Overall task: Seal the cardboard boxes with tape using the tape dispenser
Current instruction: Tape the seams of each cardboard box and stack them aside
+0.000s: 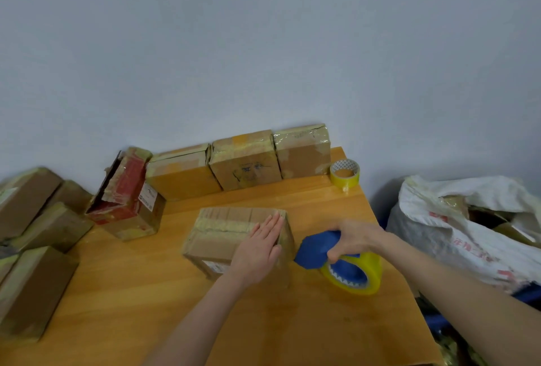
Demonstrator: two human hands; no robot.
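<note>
Left hand [257, 248] presses box [218, 238]; right hand [355, 239] grips dispenser [314, 251].

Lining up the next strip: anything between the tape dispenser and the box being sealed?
Only bare table separates the tape dispenser, gripped by the right hand, from the box. The left hand lies flat on the box's top, near that side.

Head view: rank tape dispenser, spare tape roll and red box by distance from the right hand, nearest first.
1. tape dispenser: gripped in the right hand.
2. spare tape roll: back right corner of the table.
3. red box: back left, across the table.
</note>
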